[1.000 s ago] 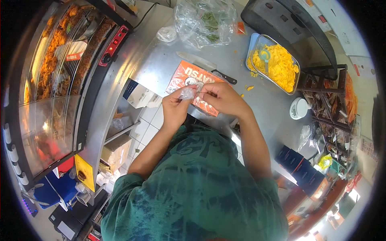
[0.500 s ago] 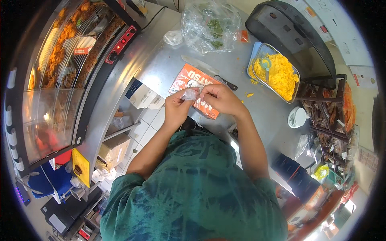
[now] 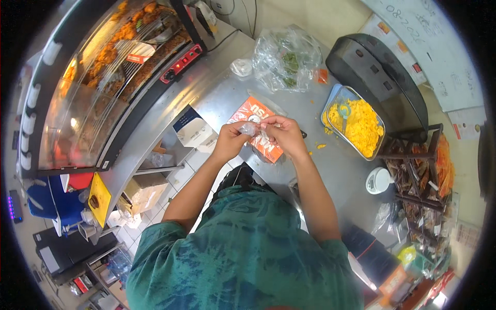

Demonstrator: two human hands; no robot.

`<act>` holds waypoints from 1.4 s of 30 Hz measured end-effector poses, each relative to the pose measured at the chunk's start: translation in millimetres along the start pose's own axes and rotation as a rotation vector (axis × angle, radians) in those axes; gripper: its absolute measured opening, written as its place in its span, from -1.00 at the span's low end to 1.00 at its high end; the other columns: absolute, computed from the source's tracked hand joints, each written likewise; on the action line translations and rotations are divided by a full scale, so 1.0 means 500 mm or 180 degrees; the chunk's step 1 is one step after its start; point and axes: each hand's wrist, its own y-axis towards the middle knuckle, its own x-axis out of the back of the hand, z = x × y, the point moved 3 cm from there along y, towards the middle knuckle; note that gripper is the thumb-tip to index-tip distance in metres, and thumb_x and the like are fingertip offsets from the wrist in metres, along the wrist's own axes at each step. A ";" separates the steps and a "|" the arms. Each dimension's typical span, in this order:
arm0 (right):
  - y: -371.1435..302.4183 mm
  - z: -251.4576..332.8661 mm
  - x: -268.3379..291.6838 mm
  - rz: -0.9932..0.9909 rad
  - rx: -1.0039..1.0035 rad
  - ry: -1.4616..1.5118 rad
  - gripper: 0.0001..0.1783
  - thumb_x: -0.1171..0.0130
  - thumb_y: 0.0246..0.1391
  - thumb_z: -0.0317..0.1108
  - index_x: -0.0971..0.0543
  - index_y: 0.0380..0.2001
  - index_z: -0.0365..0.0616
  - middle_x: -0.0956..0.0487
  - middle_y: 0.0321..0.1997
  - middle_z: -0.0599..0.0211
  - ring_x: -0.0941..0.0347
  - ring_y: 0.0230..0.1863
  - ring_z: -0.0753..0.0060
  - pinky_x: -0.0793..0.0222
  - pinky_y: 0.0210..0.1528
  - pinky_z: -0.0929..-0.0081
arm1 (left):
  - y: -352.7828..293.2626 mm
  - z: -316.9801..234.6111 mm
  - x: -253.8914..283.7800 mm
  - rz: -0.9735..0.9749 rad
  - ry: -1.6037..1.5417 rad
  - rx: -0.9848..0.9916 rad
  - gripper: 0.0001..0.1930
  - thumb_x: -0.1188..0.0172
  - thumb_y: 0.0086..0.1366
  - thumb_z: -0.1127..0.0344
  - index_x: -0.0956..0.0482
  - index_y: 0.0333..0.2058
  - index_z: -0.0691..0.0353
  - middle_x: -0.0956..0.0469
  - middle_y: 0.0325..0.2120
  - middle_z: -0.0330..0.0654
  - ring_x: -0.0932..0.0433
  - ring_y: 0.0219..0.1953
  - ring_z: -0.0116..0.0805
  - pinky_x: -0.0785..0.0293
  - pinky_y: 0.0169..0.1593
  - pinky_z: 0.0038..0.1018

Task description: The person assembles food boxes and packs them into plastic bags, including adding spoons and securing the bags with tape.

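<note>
My left hand [image 3: 231, 140] and my right hand [image 3: 285, 136] come close together over an orange and white box [image 3: 257, 107]. Between them is a small crumpled piece of clear plastic [image 3: 249, 128], apparently a thin bag, with the fingers of both hands pinched on it. Whether the plastic holds anything cannot be made out. The box lies on the metal counter [image 3: 219, 93], partly covered by my hands. Just beyond my right hand the dark handle of a knife [image 3: 304, 134] shows; its blade is mostly hidden behind the box.
A glass tray [image 3: 383, 135] of yellow chopped food with a spoon stands at the right. Farther back lie a clear bag with green leaves [image 3: 287, 57] and a small white bundle [image 3: 241, 67]. A heated display case [image 3: 111, 88] fills the left; a white scale [image 3: 378, 181] sits at right.
The view has shifted, so the counter and its things appear lower and some farther right. My hands keep their pinch on the plastic, with the right fingers slightly rearranged.
</note>
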 end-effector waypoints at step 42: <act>0.122 0.235 -0.728 -0.0284 0.3516 -0.1096 -0.66 -0.15 0.10 -0.41 -0.45 -0.04 -0.24 -0.47 0.00 0.20 -0.38 -0.01 0.39 -0.29 0.07 0.44 | -0.359 -0.064 0.844 -0.2287 0.0436 -0.0953 -0.63 -0.23 0.26 0.28 -0.45 0.00 0.30 -0.57 -0.18 -0.19 -0.53 -0.18 -0.48 -0.46 -0.07 -0.53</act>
